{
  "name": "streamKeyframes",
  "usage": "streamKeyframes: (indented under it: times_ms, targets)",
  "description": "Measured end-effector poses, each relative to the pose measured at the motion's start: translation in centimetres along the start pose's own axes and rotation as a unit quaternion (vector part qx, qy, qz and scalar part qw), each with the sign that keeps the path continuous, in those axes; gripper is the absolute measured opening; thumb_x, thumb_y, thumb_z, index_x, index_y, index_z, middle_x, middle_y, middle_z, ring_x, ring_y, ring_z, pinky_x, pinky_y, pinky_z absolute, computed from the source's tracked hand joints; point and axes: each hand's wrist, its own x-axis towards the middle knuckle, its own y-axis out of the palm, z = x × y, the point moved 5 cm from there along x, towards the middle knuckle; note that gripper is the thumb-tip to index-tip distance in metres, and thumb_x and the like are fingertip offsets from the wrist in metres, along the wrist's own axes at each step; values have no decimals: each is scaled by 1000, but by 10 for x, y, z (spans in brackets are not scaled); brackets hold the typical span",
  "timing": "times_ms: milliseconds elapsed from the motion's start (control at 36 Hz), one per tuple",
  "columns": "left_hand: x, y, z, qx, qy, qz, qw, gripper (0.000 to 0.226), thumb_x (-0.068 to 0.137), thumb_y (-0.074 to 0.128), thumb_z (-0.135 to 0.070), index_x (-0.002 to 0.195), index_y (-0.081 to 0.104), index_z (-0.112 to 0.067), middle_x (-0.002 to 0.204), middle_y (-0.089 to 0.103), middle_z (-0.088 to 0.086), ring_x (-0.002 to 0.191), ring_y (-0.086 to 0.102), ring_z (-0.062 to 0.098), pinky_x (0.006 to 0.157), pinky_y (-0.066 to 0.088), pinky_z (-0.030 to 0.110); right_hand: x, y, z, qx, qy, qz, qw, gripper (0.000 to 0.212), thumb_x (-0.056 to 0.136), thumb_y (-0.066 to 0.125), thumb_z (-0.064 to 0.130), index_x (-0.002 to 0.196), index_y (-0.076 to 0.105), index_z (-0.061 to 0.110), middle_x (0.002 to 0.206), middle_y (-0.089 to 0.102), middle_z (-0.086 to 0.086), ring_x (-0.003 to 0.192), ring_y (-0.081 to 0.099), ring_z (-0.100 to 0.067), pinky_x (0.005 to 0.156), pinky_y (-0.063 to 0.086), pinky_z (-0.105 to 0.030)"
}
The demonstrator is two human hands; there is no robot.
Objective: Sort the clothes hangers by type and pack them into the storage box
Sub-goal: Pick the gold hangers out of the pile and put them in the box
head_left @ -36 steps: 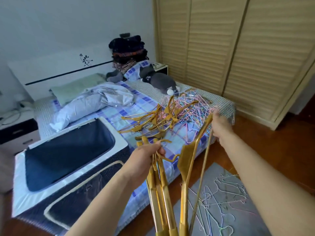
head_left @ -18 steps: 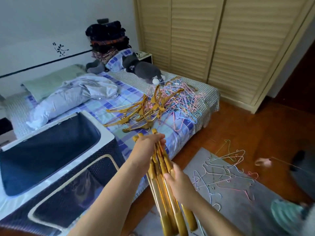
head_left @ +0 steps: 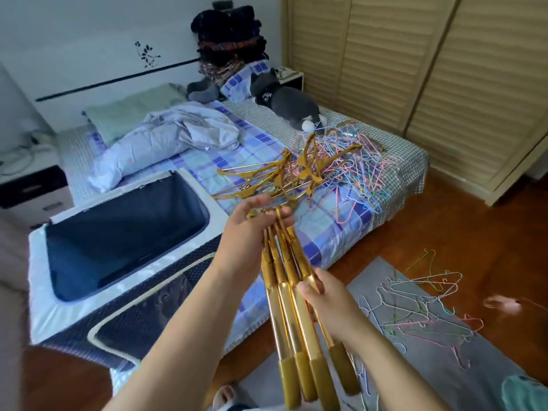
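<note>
A bundle of gold hangers hangs downward in front of me. My left hand grips the bundle at its hook end. My right hand holds the arms of the bundle lower down from the right. More gold hangers lie tangled on the bed, and a heap of thin pink, blue and green wire hangers lies beside them to the right. The open fabric storage box, with a dark blue lining, stands on the bed to the left of my hands.
Loose wire hangers are scattered on a grey rug on the wooden floor at the right. A crumpled duvet, a grey plush toy and stacked clothes sit further up the bed. Slatted wardrobe doors line the right wall.
My right hand pulled a gold hanger off the bed pile, brought it to the bundle and now holds the bundle's arms. The view swung right, then back left.
</note>
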Motion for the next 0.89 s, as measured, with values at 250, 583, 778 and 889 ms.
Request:
streamKeyframes:
  times_ms: [250, 583, 778, 889]
  targets:
    - [4, -91, -119, 23, 115, 20, 993, 31, 99, 49, 6, 126, 59, -6, 108, 74, 21, 104, 73, 34, 85, 60, 45, 42, 75, 126, 45, -41, 144, 988, 20, 87, 69, 40, 106, 66, 38, 102, 74, 7, 98, 70, -10, 92, 53, -40]
    - [16, -306, -217, 116, 169, -133, 970, 22, 97, 58, 3, 112, 69, -9, 97, 78, 15, 91, 75, 32, 95, 55, 50, 140, 222, 229, 45, -4, 264, 963, 15, 100, 57, 15, 114, 59, 8, 102, 76, -14, 95, 74, -30, 83, 59, -45]
    - [-7, -418, -231, 112, 168, -232, 951, 18, 97, 58, 2, 110, 69, -4, 95, 77, 18, 75, 75, 26, 80, 56, 35, 202, 275, 256, -137, 39, 366, 920, 17, 99, 61, 17, 115, 58, 9, 103, 75, -13, 93, 75, -28, 74, 59, -37]
    - [-22, -459, -226, 117, 163, -294, 934, 17, 96, 61, 3, 108, 71, -5, 89, 78, 12, 72, 73, 24, 74, 57, 30, 239, 310, 249, -287, 66, 435, 851, 13, 102, 54, 12, 112, 53, 4, 107, 73, -19, 94, 74, -29, 75, 61, -37]
